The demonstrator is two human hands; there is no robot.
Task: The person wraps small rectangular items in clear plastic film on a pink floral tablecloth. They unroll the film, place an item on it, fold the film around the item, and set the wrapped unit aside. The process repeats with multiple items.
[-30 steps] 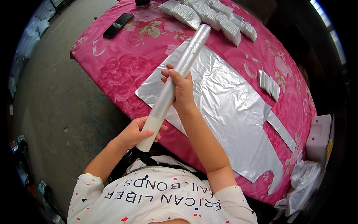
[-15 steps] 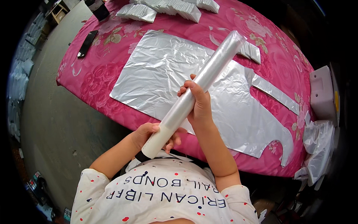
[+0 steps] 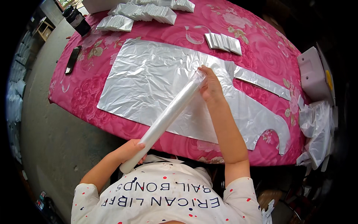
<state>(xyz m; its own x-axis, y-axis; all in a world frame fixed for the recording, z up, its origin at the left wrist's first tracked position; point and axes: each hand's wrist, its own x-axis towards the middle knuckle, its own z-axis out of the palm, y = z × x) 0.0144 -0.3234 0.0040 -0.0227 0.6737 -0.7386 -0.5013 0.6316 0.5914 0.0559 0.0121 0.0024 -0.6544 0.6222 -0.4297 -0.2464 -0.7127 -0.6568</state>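
A long roll of shiny whitish plastic film (image 3: pixel 164 115) slants across my front, its lower end close to my shirt. My left hand (image 3: pixel 131 150) is wrapped round that lower end. At the upper end, my right hand (image 3: pixel 212 86) closes on the roll's tip with thumb and fingers. Under the roll lies a flat, wrinkled, silvery plastic apron-shaped sheet (image 3: pixel 138 74), or a stack of them. Its wide part is at the left, with a curved cut-out and strap-like strips at the right.
A pink flowered cloth covers the table (image 3: pixel 85 87). Folded plastic packets (image 3: pixel 143 13) lie at the back, a smaller packet row (image 3: pixel 223 43) nearer. A phone (image 3: pixel 73 59) and a dark bottle (image 3: pixel 76 20) are at left; a pale box (image 3: pixel 315 74) and loose plastic bags (image 3: pixel 317 119) at right.
My right hand has slid from the roll's middle to its upper end. The roll has come lower and toward the left, with my left hand still holding its lower end. The view has shifted slightly.
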